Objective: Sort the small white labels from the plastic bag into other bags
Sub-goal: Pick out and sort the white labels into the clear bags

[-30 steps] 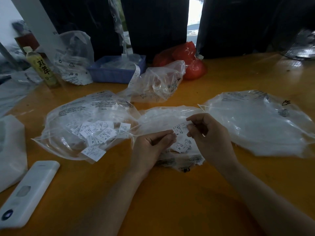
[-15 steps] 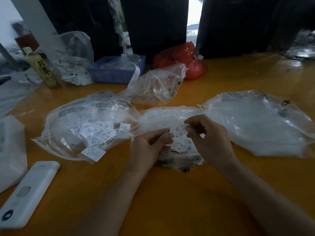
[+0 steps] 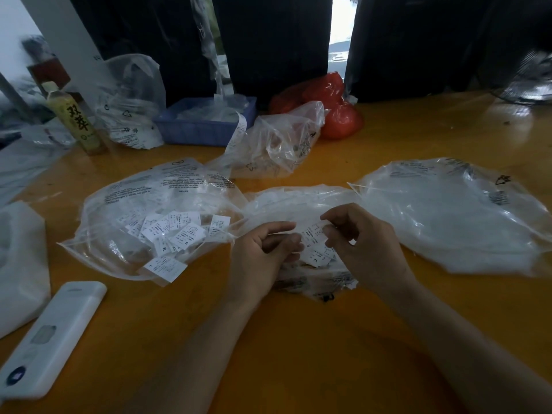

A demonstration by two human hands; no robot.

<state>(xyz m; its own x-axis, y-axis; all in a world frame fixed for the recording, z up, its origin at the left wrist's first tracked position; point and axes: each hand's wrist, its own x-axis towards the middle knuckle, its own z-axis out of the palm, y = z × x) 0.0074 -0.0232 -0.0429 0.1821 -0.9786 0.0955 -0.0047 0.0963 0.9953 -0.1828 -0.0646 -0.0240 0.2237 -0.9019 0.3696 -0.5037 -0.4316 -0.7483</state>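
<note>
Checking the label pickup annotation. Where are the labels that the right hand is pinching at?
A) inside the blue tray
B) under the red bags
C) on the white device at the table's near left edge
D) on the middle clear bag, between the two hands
D: the right hand pinches at small white labels lying on the middle clear bag, with the left hand just beside them.

You're at a glossy orange-yellow table (image 3: 298, 354), dim light overall, dark curtain-like panels (image 3: 268, 40) behind it, a bright sliver of daylight (image 3: 339, 34) between two of them, a white slanted post (image 3: 59, 40) at your far left.
</note>
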